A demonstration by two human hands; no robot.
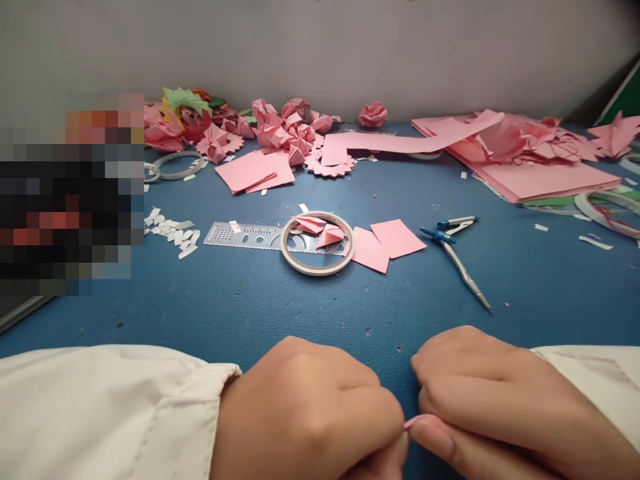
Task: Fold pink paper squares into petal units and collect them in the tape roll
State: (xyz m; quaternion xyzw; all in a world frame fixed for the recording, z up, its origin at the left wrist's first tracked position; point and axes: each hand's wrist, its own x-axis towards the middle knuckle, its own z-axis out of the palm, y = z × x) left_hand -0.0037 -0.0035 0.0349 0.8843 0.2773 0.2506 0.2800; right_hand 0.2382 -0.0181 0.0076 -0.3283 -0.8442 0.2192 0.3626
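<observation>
At the near edge of the table, my left hand (310,407) is closed, its knuckles facing up and its fingertips mostly hidden. Close beside it, my right hand (490,393) is also closed, thumb and fingers in a pinch. Between the two hands a small bit of pink paper (411,423) shows; the rest of it is covered by fingers. Ahead of them lies a roll of double-sided tape (287,257) on a clear stencil ruler (240,235). Small folded pink pieces (330,235) sit inside the roll's ring, and two pink paper squares (397,238) lie beside it.
A compass (465,273) lies on the blue table (225,300), right of the squares. White paper scraps (175,233) are scattered on the left. Crumpled pink paper flowers (280,127) and pink sheets (545,180) line the back. More tape rolls (605,212) lie at the sides.
</observation>
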